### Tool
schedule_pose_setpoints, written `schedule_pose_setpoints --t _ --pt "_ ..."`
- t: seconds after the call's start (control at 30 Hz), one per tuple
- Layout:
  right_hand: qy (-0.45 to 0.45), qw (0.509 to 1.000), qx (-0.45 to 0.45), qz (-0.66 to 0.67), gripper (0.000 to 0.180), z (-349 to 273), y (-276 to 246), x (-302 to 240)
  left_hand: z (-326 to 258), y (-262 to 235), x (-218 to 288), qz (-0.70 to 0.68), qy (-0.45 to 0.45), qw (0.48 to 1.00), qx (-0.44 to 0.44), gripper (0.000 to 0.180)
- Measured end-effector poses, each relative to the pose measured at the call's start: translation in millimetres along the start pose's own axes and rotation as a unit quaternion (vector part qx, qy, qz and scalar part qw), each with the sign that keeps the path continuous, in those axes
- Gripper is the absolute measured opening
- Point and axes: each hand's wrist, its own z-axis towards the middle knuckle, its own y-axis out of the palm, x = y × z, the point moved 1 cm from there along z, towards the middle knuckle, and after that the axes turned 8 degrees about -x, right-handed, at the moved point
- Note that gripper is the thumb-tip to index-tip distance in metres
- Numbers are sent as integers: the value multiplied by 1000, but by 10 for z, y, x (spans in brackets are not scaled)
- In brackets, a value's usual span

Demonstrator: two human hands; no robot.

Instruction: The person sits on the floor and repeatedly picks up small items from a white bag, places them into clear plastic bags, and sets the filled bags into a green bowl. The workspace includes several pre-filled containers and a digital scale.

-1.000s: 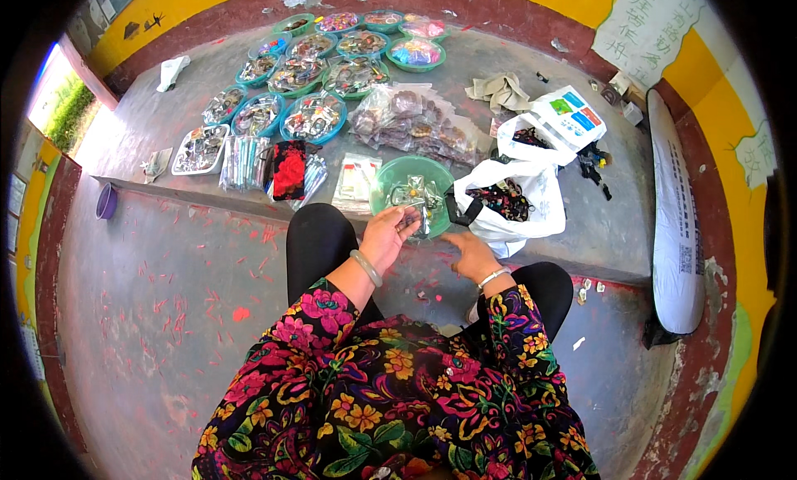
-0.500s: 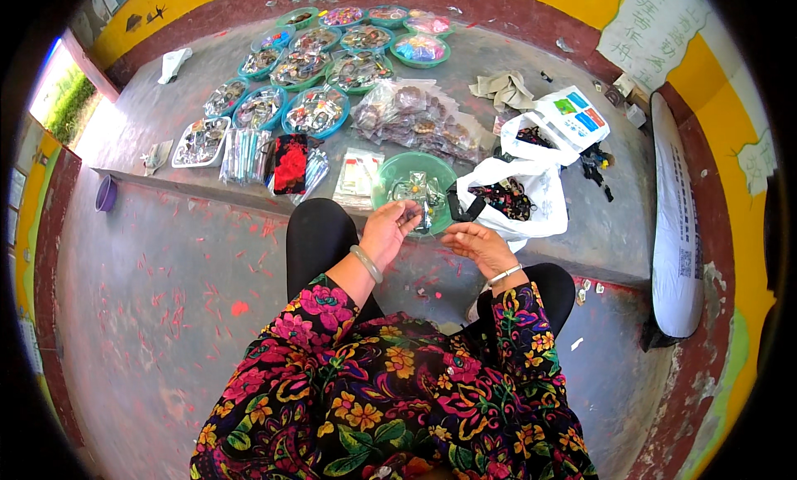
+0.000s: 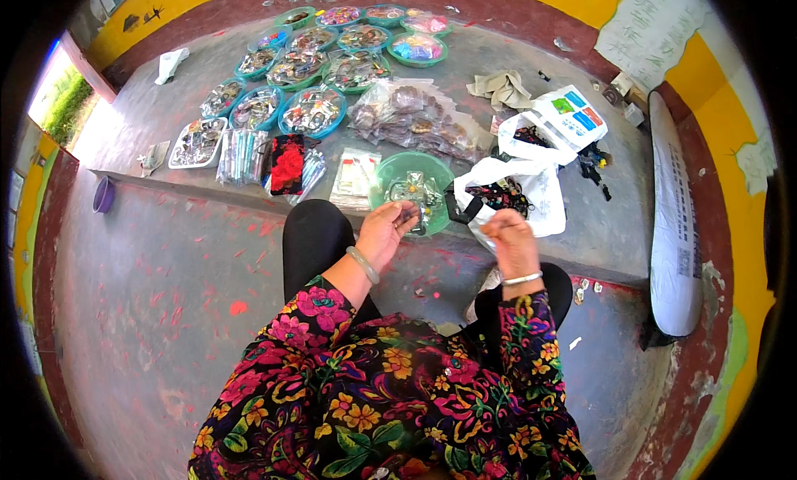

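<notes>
Two hands up over your knees, just short of the step edge, so whatever you handle sits w/in a short reach of the bowl. Your left hand (image 3: pixel 388 231) is palm-up, fingers curled round a small dark item (image 3: pixel 408 217) pinched at the fingertips; too small to say what it is. It hangs right at the near rim of the green bowl (image 3: pixel 390 171). Your right hand (image 3: pixel 508 237) is closed into a loose fist, knuckles up, prob. holding something thin, but can't tell what's inside it. It sits just beside the open white bag (image 3: pixel 531 199), whose mouth faces you w/ dark bits showing inside.

Green bowl holds a few clear packets, set dead centre between your knees. Left of it: a flat clear packet (image 3: pixel 355 173), then a red-and-black item (image 3: pixel 287 164) and a bundle of clear sleeves (image 3: pixel 242 156), lined along the step edge. Behind the bowl, a heap of clear bags (image 3: pixel 415 119) w/ brownish contents. Further back, rows of teal bowls (image 3: pixel 311 113) full of small mixed pieces, fanned out to the far wall, apparently sorted by kind.
</notes>
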Motion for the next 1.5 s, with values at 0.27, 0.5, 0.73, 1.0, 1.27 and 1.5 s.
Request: schedule_pose_setpoints --t 0.27,0.5,0.73,1.0,1.27,1.5 --pt "-149 976 155 29 22 -1132 -1064 -1181 -12 -42 -9 -8 -20 999 -24 20" --pt "571 421 329 -623 41 -3233 -3073 -459 25 143 -112 -5 -66 996 -53 20" --pt "-36 951 277 131 57 -1853 -1594 -914 -10 42 -91 -1 -44 998 -45 19" --pt "-31 994 96 49 41 -682 -767 -777 -6 10 -77 -15 -30 999 -36 18" --pt "234 940 36 -247 27 64 287 337 15 -6 -123 -59 -25 998 -29 19" --pt "258 913 9 -316 22 78 374 547 -15 56 -143 -76 -37 996 -39 17"
